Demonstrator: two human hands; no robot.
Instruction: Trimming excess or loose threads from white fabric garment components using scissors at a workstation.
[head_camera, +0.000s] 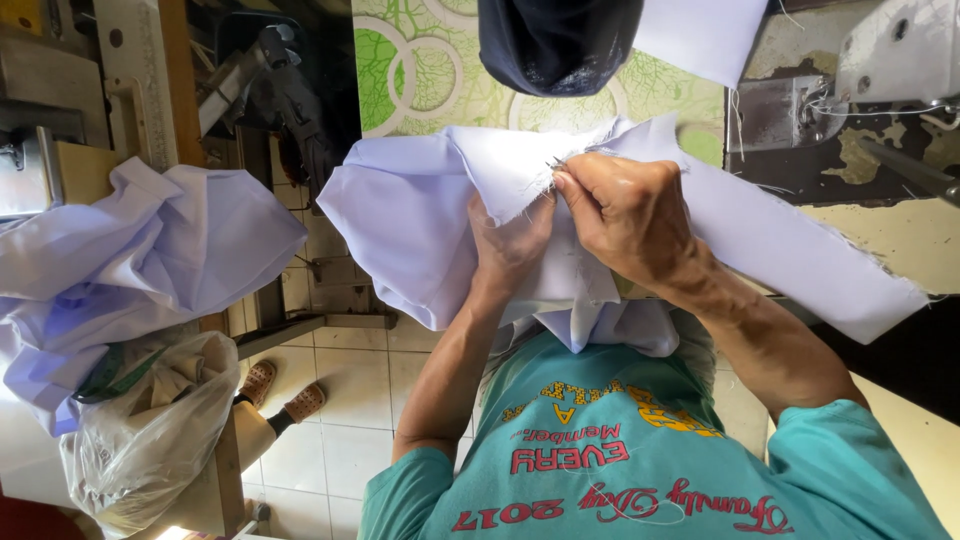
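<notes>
Both hands hold a piece of pale lavender fabric (420, 215) in front of my chest. From below, my left hand (508, 245) grips a fold of the cloth. My right hand (625, 215) pinches the frayed edge at the top of that fold, thumb and fingers closed, with a small dark metal tip (555, 163) showing at the fingertips; what it is cannot be told. The rest of the fabric spreads to the right over the table and hangs down over my teal shirt.
A heap of the same pale fabric (140, 255) lies at the left above a stuffed clear plastic bag (150, 435). A sewing machine (895, 55) stands top right, and a dark rounded object (558, 40) rests on the green patterned cover (420, 70). A person's sandalled feet (285, 392) stand on the tiled floor.
</notes>
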